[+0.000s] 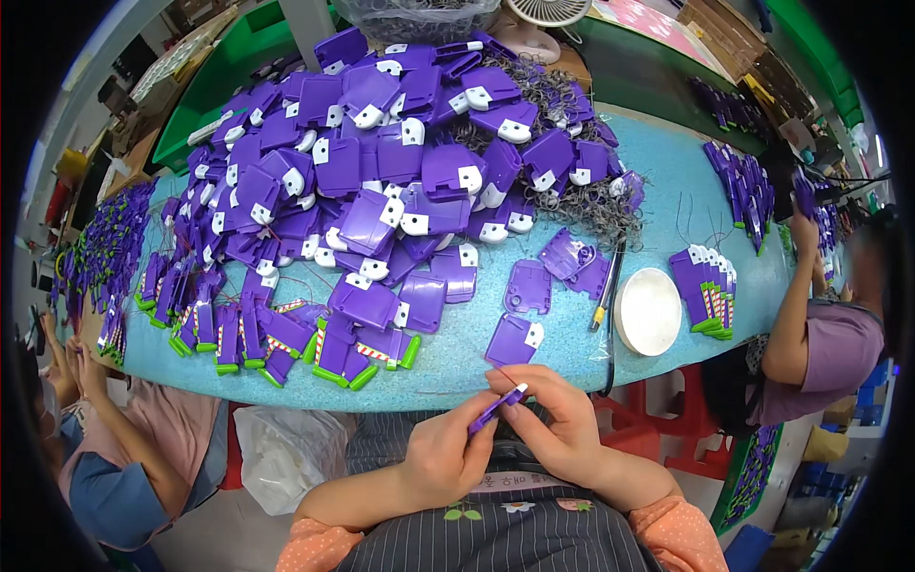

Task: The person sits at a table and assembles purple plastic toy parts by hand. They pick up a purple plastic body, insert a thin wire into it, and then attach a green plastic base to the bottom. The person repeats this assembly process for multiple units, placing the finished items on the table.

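In front of my apron, my left hand [446, 448] and my right hand [551, 418] pinch a small purple plastic part [484, 419] between them. It is turned edge-on, with a white tip near my right fingers. A thin dark wire seems to run by those fingers. Just past my fingertips, a flat purple piece with a white corner [510, 340] lies on the blue table [448, 357]. Farther off rest purple plates with holes [529, 286]. A large heap of purple and white pieces [362, 162] covers the table's middle and left.
Purple parts with green tips and striped bands [286, 343] lie at the front left; more are fanned out [705, 291] on the right. Near a white bowl [648, 312] lies a thin tool with a yellow end [599, 316]. Coiled dark wires [591, 214] border the heap. Co-workers sit on both sides.
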Available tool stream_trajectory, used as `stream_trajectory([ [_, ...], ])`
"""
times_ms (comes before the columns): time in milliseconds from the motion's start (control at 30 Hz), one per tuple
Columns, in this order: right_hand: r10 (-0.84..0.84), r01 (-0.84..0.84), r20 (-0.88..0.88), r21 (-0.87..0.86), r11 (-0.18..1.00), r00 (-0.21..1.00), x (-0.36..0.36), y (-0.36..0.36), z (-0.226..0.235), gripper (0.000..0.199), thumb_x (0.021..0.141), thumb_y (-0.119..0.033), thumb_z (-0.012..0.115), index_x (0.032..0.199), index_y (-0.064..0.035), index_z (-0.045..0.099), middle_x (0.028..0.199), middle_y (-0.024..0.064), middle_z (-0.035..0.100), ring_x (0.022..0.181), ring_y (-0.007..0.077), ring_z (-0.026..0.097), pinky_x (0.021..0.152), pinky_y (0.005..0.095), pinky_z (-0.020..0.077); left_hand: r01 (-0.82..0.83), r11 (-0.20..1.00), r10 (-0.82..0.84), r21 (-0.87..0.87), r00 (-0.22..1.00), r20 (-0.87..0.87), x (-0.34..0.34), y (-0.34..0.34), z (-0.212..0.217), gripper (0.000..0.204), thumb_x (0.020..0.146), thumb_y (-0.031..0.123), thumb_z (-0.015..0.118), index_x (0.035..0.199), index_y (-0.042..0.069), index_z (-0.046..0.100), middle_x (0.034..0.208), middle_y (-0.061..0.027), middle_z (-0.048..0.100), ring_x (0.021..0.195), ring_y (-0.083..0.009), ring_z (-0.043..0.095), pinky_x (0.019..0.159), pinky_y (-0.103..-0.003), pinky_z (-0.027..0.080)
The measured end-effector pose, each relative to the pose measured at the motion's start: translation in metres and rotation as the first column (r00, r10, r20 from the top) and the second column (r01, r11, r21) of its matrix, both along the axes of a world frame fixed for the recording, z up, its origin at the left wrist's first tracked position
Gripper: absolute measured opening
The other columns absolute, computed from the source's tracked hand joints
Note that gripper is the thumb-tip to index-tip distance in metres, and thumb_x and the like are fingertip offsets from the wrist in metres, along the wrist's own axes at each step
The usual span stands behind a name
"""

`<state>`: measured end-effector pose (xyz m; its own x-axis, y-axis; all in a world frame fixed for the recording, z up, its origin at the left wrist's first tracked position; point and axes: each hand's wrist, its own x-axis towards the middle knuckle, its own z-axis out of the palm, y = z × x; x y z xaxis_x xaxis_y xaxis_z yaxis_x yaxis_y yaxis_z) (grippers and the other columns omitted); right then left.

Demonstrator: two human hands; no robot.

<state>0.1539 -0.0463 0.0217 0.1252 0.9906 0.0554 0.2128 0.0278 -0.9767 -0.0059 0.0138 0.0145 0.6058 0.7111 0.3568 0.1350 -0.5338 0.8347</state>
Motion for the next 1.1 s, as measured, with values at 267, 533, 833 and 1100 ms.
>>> stream_trajectory([
  [267, -0.050, 0.049, 0.059, 0.023, 0.999, 0.997, -0.010, -0.001, 0.000, 0.028, 0.087, 0.000, 0.046, 0.114, 0.0053, 0.054, 0.115, 0.0176, 0.058, 0.103, 0.0268, 0.058, 0.089, 0.0353, 0.0446, 0.208, 0.682, -0.002, -0.701, 0.959, 0.283, -0.001, -0.007, -0.010, 0.023, 0.092, 0.003, 0.050, 0.113, -0.006, 0.050, 0.091, -0.0053, 0.062, 0.079, -0.0052, 0.056, 0.067, -0.021, 0.046],
  [533, -0.096, 0.068, 0.238, 0.123, 0.990, 0.967, -0.007, -0.007, -0.006, 0.026, 0.083, 0.000, 0.052, 0.108, 0.0059, 0.055, 0.099, 0.0215, 0.061, 0.086, 0.0366, 0.062, 0.075, 0.0377, 0.0503, 0.266, 0.626, -0.043, -0.733, 0.950, 0.308, 0.000, -0.018, -0.017, 0.029, 0.093, 0.002, 0.047, 0.121, -0.006, 0.045, 0.111, -0.0099, 0.058, 0.097, -0.0102, 0.055, 0.084, -0.024, 0.046],
  [833, 0.277, -0.237, 0.137, -0.254, 0.938, 0.951, 0.051, 0.004, 0.030, 0.016, 0.084, -0.012, 0.059, 0.093, 0.0004, 0.064, 0.081, 0.0164, 0.065, 0.073, 0.0281, 0.065, 0.064, 0.0348, 0.0499, 0.296, 0.493, -0.350, -0.818, 0.928, 0.125, -0.010, -0.008, -0.006, 0.029, 0.095, 0.004, 0.042, 0.123, -0.006, 0.043, 0.109, -0.0159, 0.061, 0.097, -0.0174, 0.063, 0.081, -0.027, 0.050],
  [1100, -0.310, 0.370, 0.872, 0.165, 0.914, 0.378, 0.146, 0.105, 0.019, 0.014, 0.075, -0.014, 0.065, 0.081, -0.0011, 0.063, 0.078, 0.0151, 0.060, 0.074, 0.0327, 0.059, 0.066, 0.0418, 0.0460, 0.388, 0.372, -0.213, -0.843, 0.920, 0.329, -0.024, -0.003, -0.010, 0.029, 0.094, 0.004, 0.043, 0.122, -0.005, 0.043, 0.114, -0.0183, 0.058, 0.101, -0.0238, 0.061, 0.087, -0.034, 0.050],
])
